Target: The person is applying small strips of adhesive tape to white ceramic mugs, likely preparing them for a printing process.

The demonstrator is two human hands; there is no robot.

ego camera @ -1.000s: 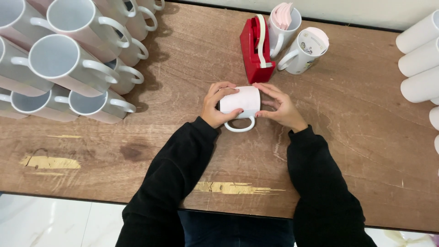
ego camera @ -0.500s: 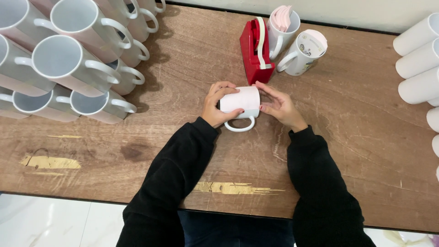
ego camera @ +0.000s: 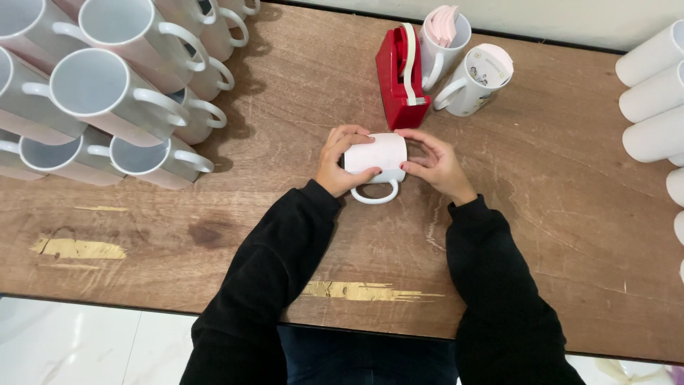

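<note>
A white mug (ego camera: 377,160) lies on its side on the wooden table (ego camera: 556,214), handle toward me, with a pale sheet wrapped around its body. My left hand (ego camera: 340,164) grips the mug's left end, thumb over the sheet. My right hand (ego camera: 436,164) holds the right end, fingers pressing the sheet down. Just beyond the mug stands a red tape dispenser (ego camera: 399,75).
Many white mugs (ego camera: 107,85) lie stacked at the back left. Two upright mugs (ego camera: 467,64) beside the dispenser hold rolled pink sheets. More white mugs (ego camera: 655,93) lie at the right edge. The table's near edge runs along the bottom.
The mug has stayed in place between my hands. My right hand's fingers have slid closer over the sheet on the mug's right end.
</note>
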